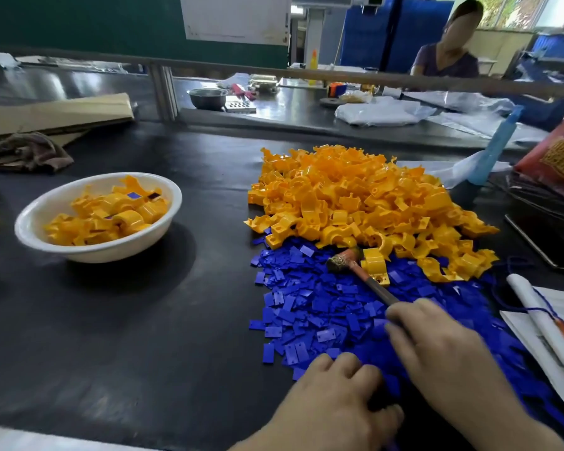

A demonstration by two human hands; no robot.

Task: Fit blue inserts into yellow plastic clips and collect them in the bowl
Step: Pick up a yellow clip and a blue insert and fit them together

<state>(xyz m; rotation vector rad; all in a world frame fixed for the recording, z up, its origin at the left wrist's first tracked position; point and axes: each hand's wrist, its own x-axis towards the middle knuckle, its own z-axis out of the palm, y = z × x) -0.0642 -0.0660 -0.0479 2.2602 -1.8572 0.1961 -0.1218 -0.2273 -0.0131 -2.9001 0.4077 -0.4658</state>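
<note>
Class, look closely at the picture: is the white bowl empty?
No, the white bowl holds a heap of yellow clips, a few showing blue inserts.

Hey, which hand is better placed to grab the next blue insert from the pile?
Left, probably. The left hand lies with curled fingers on the pile of flat blue plastic inserts, while the right hand grips the handle of the small reddish-headed hammer.
</note>
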